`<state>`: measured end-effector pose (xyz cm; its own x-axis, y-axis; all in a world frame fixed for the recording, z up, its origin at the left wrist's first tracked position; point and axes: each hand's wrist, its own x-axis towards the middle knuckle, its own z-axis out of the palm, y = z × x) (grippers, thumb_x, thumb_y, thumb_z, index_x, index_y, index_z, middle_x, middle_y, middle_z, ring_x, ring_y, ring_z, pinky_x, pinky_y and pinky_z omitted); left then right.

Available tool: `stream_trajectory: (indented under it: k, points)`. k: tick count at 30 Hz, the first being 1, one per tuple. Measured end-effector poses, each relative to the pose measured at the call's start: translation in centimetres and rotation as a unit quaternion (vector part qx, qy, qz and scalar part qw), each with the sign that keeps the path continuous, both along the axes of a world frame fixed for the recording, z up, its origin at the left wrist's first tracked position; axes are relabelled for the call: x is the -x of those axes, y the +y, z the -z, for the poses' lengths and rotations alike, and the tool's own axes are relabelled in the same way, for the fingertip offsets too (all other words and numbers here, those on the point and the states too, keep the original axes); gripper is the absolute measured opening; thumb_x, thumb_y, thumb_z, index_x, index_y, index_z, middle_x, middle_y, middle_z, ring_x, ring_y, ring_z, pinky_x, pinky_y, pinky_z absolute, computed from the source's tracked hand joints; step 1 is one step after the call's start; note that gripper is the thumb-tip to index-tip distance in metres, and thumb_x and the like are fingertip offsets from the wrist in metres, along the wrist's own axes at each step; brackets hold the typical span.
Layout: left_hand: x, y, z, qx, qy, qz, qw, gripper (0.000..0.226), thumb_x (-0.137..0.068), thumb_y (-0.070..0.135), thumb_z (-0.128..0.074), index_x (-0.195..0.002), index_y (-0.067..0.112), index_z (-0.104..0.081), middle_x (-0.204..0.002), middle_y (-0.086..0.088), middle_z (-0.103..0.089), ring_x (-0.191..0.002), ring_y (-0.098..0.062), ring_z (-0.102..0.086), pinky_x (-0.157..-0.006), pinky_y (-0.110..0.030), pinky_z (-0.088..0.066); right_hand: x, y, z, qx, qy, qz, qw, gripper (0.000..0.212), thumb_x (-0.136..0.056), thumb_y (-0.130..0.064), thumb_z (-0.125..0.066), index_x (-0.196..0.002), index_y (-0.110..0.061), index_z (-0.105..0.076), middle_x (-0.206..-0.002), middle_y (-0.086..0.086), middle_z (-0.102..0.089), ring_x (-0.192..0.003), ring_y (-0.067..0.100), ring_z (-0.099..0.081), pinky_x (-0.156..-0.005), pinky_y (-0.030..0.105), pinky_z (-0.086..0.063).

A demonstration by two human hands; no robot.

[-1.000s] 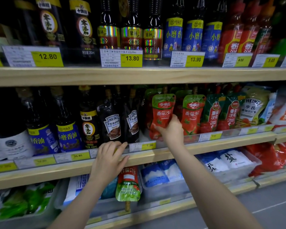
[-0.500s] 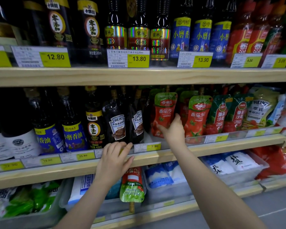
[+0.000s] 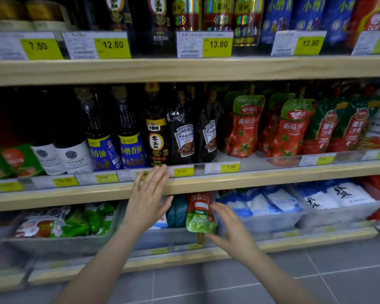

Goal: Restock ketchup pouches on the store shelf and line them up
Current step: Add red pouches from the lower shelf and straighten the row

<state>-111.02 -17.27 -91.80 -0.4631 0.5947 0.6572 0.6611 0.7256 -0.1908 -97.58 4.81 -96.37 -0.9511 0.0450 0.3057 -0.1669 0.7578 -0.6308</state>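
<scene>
Red ketchup pouches with green tops stand on the middle shelf (image 3: 272,175), one (image 3: 246,126) at the front left of the group and another (image 3: 292,130) to its right, with more behind them. One more ketchup pouch (image 3: 200,213) hangs upside down just under that shelf's edge, cap pointing down, in front of the lower bins. My right hand (image 3: 233,231) cups its right side, fingers curved and apart, thumb near the cap. My left hand (image 3: 147,198) lies spread flat against the middle shelf's front edge, holding nothing.
Dark sauce bottles (image 3: 182,137) fill the middle shelf left of the pouches. Darker green-and-red pouches (image 3: 325,128) stand to the right. Grey bins with white and blue bags (image 3: 272,202) and green packs (image 3: 75,222) sit on the lower shelf. Grey tiled floor (image 3: 316,270) lies below.
My right hand let go of the standing pouch on the middle shelf and dropped down to the upside-down pouch. My left hand stayed on the shelf edge.
</scene>
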Motion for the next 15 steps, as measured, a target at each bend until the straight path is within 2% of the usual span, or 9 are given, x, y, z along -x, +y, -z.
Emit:
stream_trajectory:
  k: [3,6,10,15]
  points:
    - [0.3,0.2,0.8,0.012,0.005,-0.026,1.000,0.067,-0.085,0.047,-0.045,-0.139,0.008,-0.037,-0.149,-0.008,-0.030,-0.137,-0.023,-0.026,-0.111,-0.044,-0.017,0.7,-0.4,2.0,-0.045,-0.052,-0.042,0.997,0.085,-0.067,-0.042,-0.076,-0.139,-0.027,-0.034,-0.144,-0.016,-0.022,-0.137,0.005,-0.021,-0.109,0.009,-0.010]
    - [0.7,0.5,1.4,0.006,0.010,-0.046,0.999,0.072,-0.084,0.053,-0.045,-0.141,0.011,-0.032,-0.149,-0.005,-0.025,-0.137,-0.021,-0.025,-0.102,-0.041,-0.024,1.5,-0.7,3.4,-0.100,-0.067,-0.065,0.991,0.079,-0.072,-0.037,-0.074,-0.139,-0.033,-0.034,-0.150,-0.016,-0.008,-0.137,0.001,-0.005,-0.112,0.017,-0.007]
    - [1.0,0.6,2.0,0.000,0.021,-0.039,0.999,0.076,-0.083,0.056,-0.046,-0.143,0.013,-0.029,-0.150,-0.005,-0.025,-0.138,-0.021,-0.023,-0.098,-0.040,-0.027,2.1,-1.3,4.2,-0.105,-0.051,-0.043,0.992,0.052,-0.082,-0.017,-0.064,-0.130,-0.027,-0.049,-0.154,-0.005,-0.018,-0.143,0.014,-0.015,-0.117,0.031,-0.018]
    - [1.0,0.7,2.0,-0.001,0.013,-0.040,0.999,0.078,-0.078,0.058,-0.048,-0.141,0.013,-0.033,-0.150,-0.006,-0.026,-0.138,-0.022,-0.024,-0.097,-0.040,-0.027,1.6,-1.2,4.0,-0.113,-0.029,-0.041,0.992,0.037,-0.089,-0.017,-0.055,-0.126,-0.020,-0.055,-0.150,-0.005,-0.031,-0.142,0.016,-0.021,-0.113,0.021,-0.014]
